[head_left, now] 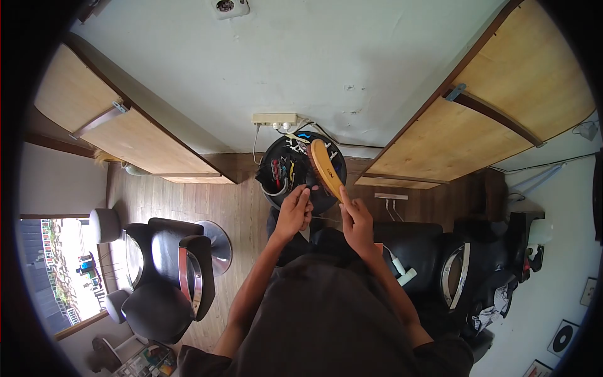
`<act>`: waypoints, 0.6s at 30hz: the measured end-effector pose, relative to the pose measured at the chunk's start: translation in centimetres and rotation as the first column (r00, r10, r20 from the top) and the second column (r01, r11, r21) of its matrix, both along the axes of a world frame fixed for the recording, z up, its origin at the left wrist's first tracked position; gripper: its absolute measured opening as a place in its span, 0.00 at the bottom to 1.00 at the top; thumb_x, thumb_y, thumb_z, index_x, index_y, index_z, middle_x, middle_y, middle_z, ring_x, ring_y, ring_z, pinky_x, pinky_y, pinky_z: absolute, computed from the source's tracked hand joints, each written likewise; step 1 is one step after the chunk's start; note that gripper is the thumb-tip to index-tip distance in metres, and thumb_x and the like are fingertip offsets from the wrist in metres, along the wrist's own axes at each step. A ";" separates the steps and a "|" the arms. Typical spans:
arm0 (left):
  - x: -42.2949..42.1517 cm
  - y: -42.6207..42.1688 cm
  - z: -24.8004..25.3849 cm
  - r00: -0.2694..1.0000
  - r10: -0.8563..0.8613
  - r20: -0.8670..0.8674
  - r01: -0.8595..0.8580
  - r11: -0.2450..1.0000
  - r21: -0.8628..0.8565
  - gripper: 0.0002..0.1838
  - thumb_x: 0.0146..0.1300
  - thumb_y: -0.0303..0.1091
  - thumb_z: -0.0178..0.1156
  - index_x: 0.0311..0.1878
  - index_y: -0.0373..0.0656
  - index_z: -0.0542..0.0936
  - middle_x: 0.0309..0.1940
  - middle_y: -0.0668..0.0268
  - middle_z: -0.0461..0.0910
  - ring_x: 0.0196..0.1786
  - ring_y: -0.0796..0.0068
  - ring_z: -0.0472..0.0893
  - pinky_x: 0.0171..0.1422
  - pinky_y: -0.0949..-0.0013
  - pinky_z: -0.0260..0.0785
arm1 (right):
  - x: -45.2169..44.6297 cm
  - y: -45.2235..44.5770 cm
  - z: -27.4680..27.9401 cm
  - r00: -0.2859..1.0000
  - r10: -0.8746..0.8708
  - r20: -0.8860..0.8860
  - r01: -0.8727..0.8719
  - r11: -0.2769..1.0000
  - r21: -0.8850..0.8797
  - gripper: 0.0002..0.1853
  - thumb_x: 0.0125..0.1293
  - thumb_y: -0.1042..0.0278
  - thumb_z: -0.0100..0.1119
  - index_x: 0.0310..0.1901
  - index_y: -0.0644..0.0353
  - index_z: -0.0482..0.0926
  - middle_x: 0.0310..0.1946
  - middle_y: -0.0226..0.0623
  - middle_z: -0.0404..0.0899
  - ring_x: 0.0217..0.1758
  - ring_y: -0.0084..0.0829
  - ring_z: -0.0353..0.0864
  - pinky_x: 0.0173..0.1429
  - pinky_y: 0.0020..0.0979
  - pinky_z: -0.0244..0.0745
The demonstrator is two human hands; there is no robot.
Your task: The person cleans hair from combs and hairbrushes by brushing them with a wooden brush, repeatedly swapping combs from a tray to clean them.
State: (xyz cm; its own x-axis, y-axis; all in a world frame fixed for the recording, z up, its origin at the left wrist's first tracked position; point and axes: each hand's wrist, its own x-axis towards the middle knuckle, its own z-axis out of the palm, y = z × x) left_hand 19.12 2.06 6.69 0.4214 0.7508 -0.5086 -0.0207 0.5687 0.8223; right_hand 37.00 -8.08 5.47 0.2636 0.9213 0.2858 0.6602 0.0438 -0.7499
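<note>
My right hand [357, 221] is closed round the handle end of a curved wooden brush [325, 168], with its dark bristles facing left. The brush is raised over a round black tray [320, 206] that holds several clips, combs and other small tools. Left of the brush, my left hand [294, 212] is closed at the tray's near edge. A small dark piece shows by its fingertips, and I cannot make out what it grips. A cup with a pale rim [281, 190] stands at the tray's left side, near a red-handled tool [275, 171].
A power strip [274, 119] with plugged cables is on the wall behind the tray. Wooden panels [144, 135] slant in on both sides. Black salon chairs [164, 251] stand left and right; a white bottle [407, 276] lies on the right one.
</note>
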 end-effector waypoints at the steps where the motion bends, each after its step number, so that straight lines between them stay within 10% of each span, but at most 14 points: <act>1: 0.0 -0.2 -0.1 1.000 0.000 -0.001 0.000 1.000 0.000 0.18 0.87 0.45 0.49 0.65 0.44 0.77 0.25 0.75 0.67 0.17 0.89 0.63 0.17 0.78 0.50 | 0.1 0.4 0.0 1.000 0.000 -0.001 0.000 1.000 0.000 0.30 0.75 0.77 0.62 0.77 0.47 0.74 0.30 0.41 0.69 0.29 0.36 0.73 0.37 0.34 0.73; 18: -0.5 0.2 -0.3 0.999 -0.009 0.035 0.009 1.000 -0.002 0.16 0.87 0.43 0.49 0.64 0.44 0.74 0.25 0.74 0.66 0.17 0.86 0.63 0.17 0.76 0.49 | -0.5 2.1 0.1 0.999 0.042 -0.027 -0.039 0.994 0.101 0.28 0.76 0.76 0.61 0.76 0.50 0.76 0.27 0.38 0.63 0.27 0.31 0.66 0.33 0.32 0.67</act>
